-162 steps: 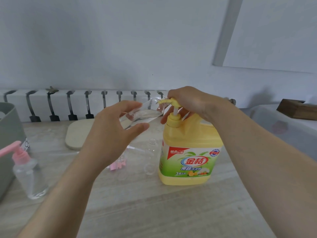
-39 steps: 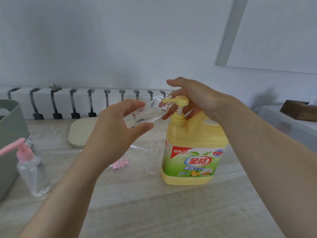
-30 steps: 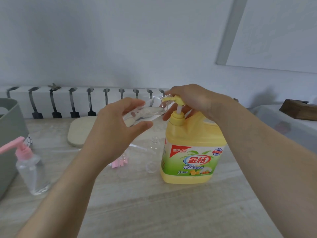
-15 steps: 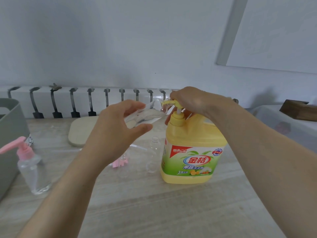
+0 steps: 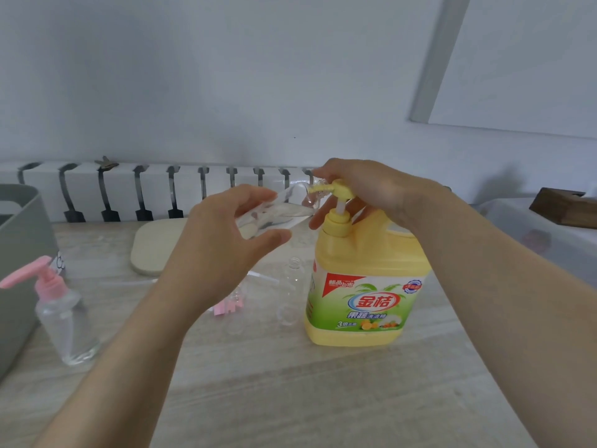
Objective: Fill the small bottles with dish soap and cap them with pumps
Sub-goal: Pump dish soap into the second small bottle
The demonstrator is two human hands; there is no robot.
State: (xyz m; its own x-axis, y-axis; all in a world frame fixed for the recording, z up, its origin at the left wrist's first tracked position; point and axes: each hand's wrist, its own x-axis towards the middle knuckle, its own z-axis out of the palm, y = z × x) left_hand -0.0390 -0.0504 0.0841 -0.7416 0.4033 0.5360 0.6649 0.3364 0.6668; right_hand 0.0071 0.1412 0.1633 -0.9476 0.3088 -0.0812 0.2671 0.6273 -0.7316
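Observation:
My left hand (image 5: 219, 250) grips a small clear bottle (image 5: 274, 215), tilted with its mouth against the spout of the yellow pump head (image 5: 339, 190). A little soap lies inside that bottle. The pump tops a big yellow dish soap jug (image 5: 365, 286) standing on the table. My right hand (image 5: 374, 185) lies over the pump head with fingers curled over it and the thumb below; the stem shows white, partly raised. Another empty clear bottle (image 5: 290, 292) stands left of the jug. A loose pink pump (image 5: 227, 307) lies behind my left wrist. At the left stands a clear bottle capped with a pink pump (image 5: 64, 318).
A grey bin (image 5: 22, 253) stands at the left edge. A beige board (image 5: 151, 247) lies at the back of the table before a white rack (image 5: 129, 192). A dark wooden box (image 5: 568, 210) sits at the far right on a white surface.
Half a second ago the pump head was pressed low; now it has risen and my right hand has come up with it. My left hand keeps the bottle at the spout.

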